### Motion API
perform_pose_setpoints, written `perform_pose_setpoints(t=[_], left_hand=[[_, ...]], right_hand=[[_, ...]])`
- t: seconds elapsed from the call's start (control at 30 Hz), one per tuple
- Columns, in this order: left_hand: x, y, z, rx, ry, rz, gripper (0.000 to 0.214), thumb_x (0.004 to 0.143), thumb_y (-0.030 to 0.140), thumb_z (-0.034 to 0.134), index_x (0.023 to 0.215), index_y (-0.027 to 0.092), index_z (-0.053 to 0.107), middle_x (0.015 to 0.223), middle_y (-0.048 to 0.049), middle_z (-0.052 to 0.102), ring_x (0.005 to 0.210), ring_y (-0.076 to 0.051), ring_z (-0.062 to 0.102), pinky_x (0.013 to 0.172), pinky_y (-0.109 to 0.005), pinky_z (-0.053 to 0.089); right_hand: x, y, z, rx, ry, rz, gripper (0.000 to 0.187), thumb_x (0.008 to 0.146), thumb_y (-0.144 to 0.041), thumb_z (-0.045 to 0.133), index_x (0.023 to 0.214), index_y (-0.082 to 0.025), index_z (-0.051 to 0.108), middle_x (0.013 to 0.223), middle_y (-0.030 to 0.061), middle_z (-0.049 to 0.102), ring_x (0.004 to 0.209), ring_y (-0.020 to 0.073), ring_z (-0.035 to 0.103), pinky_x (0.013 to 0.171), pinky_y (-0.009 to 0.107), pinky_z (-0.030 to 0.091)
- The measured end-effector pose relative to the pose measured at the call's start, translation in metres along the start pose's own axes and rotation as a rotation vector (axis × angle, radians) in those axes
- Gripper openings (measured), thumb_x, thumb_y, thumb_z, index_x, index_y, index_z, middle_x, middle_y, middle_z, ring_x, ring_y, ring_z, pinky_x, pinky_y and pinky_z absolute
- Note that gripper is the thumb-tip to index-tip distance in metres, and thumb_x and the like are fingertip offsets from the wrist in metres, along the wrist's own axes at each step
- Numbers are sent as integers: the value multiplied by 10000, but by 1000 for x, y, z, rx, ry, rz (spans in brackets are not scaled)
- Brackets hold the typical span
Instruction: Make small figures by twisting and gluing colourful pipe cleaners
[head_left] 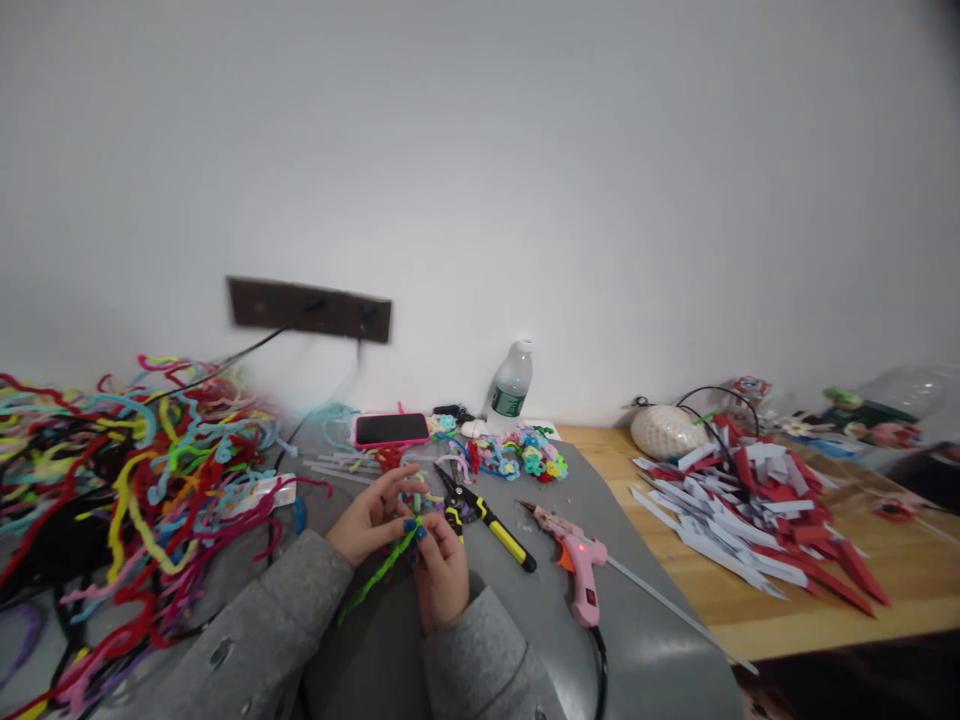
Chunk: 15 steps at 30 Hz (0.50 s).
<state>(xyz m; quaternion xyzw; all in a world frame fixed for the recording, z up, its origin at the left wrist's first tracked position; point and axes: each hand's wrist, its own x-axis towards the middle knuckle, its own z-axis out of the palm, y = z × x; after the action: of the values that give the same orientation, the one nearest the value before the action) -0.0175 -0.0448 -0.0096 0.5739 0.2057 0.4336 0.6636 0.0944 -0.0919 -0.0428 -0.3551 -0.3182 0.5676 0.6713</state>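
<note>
Thumb and index finger of my left hand (379, 520) pinch a bright green pipe cleaner (375, 577), its other fingers raised. My right hand (442, 570) is closed on the same pipe cleaner, its fingertips touching the left ones. The green strand looks twisted and trails down to the left; its upper part is partly hidden by my fingers. Just beyond my right hand lie yellow-and-black pliers (491, 525), handles spread. A pink glue gun (579, 565) with a lit red light rests to the right, a glue stick (667, 605) protruding from its back.
Tangled colourful pipe cleaners (172, 470) pile up at left. A pink-framed phone (391, 430), small curled pipe-cleaner pieces (525, 455) and a water bottle (512, 385) stand along the wall. Red and white paper strips (757, 510) and a whitish netted oval (667, 432) occupy the wooden table.
</note>
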Motion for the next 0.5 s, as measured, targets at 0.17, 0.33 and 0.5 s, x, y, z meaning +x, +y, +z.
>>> perform_pose_setpoints(t=[0.17, 0.33, 0.5], left_hand=[[0, 2, 1, 22, 0, -4, 573, 684, 268, 675, 1206, 230, 440, 1081, -100, 535, 656, -95, 487, 608, -228, 403], [0, 3, 2, 28, 2, -3, 548, 686, 271, 673, 1186, 220, 455, 1068, -98, 541, 657, -95, 484, 625, -235, 397], [-1, 4, 3, 42, -2, -13, 538, 697, 278, 662, 1185, 211, 444, 1075, -105, 531, 652, -94, 477, 609, -233, 392]], right_hand=[[1, 3, -2, -20, -2, 0, 275, 641, -426, 642, 609, -191, 502, 509, -56, 417, 445, 90, 330, 430, 203, 246], [1, 1, -1, 2, -8, -7, 266, 639, -413, 648, 599, -188, 511, 501, -59, 414, 442, 88, 317, 429, 203, 236], [0, 0, -1, 14, 1, 3, 262, 633, -401, 661, 601, -184, 517, 505, -63, 413, 443, 83, 312, 435, 202, 241]])
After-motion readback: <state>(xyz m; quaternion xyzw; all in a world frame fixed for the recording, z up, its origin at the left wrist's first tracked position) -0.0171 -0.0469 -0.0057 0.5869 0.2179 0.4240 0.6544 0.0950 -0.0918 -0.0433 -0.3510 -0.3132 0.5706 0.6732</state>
